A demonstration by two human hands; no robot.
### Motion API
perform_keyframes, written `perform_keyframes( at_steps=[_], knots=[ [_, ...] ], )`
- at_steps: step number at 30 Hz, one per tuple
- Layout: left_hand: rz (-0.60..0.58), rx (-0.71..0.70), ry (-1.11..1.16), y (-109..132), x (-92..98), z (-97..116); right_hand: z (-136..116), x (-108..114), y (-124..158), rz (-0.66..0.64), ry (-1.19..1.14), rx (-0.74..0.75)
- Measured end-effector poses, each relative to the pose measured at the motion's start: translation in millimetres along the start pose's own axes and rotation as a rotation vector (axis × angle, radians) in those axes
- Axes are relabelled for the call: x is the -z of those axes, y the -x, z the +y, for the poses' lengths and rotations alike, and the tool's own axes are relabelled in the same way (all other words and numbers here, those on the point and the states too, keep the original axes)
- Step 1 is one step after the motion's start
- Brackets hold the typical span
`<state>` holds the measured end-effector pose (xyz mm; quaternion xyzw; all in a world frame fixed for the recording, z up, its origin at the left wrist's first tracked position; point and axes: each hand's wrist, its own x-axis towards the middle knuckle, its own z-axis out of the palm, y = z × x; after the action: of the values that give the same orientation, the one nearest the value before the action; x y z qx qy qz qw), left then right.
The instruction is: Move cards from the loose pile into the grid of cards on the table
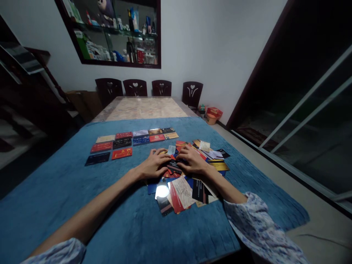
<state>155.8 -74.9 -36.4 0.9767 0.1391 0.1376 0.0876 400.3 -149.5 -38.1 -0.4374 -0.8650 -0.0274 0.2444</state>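
our left hand [156,163] and right hand [191,159] curled loosely over the card pile [183,192]; we couldn't tell whether either gripped one. neat card rows [122,143] lay leftward. we seemed mid-sorting; next called for pinching one card free.

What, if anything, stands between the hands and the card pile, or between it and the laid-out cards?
Nothing visible blocks either: the left hand and right hand both rest on the card pile. Toward the laid-out cards, the left hand covers part of the pile's left side; otherwise only blue cloth shows between.
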Motion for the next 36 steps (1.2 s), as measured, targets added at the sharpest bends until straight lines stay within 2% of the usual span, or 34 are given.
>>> perform_keyframes(
  at_steps=[8,18,23,27,32,36],
  knots=[
    [0.101,-0.063,-0.086,2,-0.3,2,-10,7,3,-0.030,-0.015,0.008],
    [0.233,-0.279,-0.220,1,-1.7,1,-15,15,6,-0.037,-0.057,0.041],
    [0.312,-0.374,-0.325,0,-0.1,-1,-16,16,6,0.044,-0.024,0.080],
    [0.353,-0.402,-0.327,2,3.1,-3,-13,12,6,0.135,0.045,0.122],
    [0.372,-0.382,-0.342,3,2.6,-8,-4,1,5,0.280,0.142,0.168],
    [0.486,-0.323,-0.334,1,1.1,-7,-1,-3,3,0.364,0.177,0.152]
  ],
)
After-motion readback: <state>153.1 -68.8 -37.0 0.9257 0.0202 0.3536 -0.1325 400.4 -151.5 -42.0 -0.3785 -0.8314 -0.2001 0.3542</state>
